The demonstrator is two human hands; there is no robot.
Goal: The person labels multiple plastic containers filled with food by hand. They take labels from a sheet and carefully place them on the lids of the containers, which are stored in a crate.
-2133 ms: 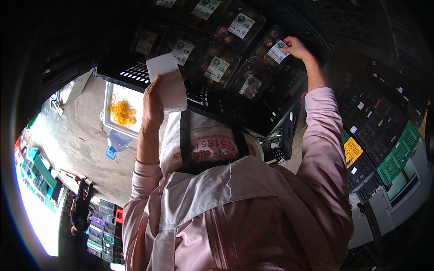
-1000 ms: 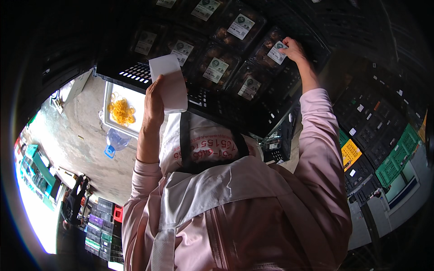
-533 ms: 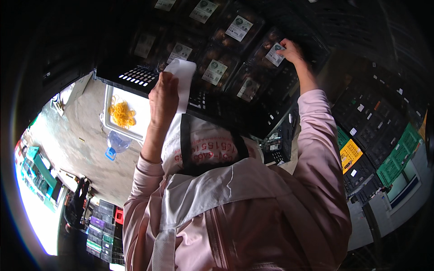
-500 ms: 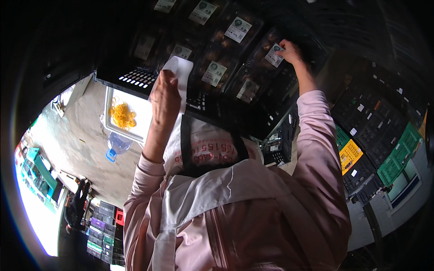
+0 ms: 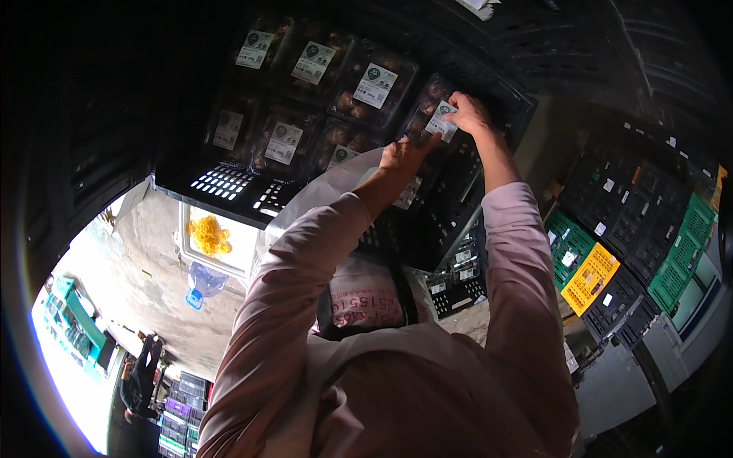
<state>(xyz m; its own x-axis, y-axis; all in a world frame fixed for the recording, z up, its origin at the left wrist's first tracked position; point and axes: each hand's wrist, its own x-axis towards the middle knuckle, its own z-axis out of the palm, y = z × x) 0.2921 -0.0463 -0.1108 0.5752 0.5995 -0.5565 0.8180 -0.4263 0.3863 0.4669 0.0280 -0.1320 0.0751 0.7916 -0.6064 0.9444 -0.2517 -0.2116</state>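
In a black crate [image 5: 229, 185] lie several clear plastic boxes [image 5: 376, 85] of brown, roundish food, most with white labels. My right hand [image 5: 471, 116] is at the far right box, its fingers closed at the edge of a white label [image 5: 442, 122] on the lid. My left hand [image 5: 405, 156] reaches in beside it, fingertips close to that label's lower edge. A translucent white strip of label backing [image 5: 324, 187] trails from my left hand toward my body, partly behind my sleeve. My left hand partly covers the box below it.
Left of the crate stands a white tray [image 5: 248, 256] with yellow rubber bands [image 5: 210, 235], a clear plastic jug [image 5: 203, 284] below it. Stacked black, green and yellow crates [image 5: 590, 278] stand at right. A person in dark clothes [image 5: 142, 378] is far left.
My left hand has moved right and away from me with the backing strip, to beside my right hand. My right hand stays at the same label. The view has shifted slightly.
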